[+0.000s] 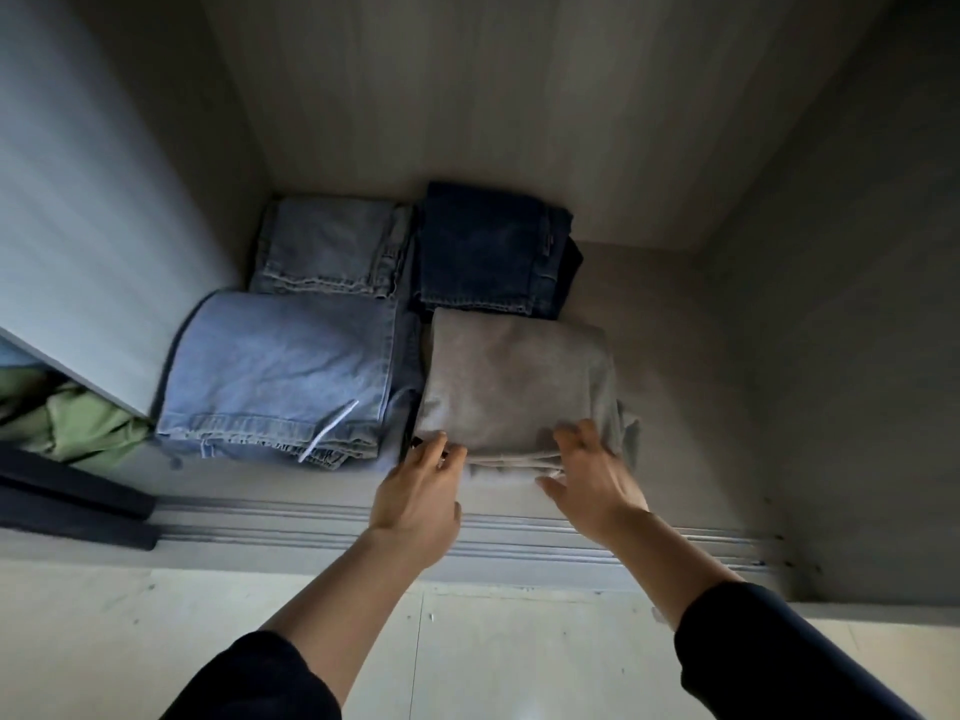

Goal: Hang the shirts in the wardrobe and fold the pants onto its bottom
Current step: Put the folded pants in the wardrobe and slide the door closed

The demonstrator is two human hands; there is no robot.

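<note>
Grey pants (511, 381) sit folded at the front of the wardrobe bottom (675, 356), just beside folded jeans (280, 366). The right hand (587, 475) clasps their front edge; the left hand (421, 491) touches the corner, its grip unclear. Placing looks almost done, so next comes letting go without disturbing the folds.

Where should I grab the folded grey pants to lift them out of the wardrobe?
Take the grey pants by the near edge, both corners, coming from the front: light jeans crowd the left, dark jeans the back, and the stacked layers end there, so pinching them probably keeps the fold.
</note>
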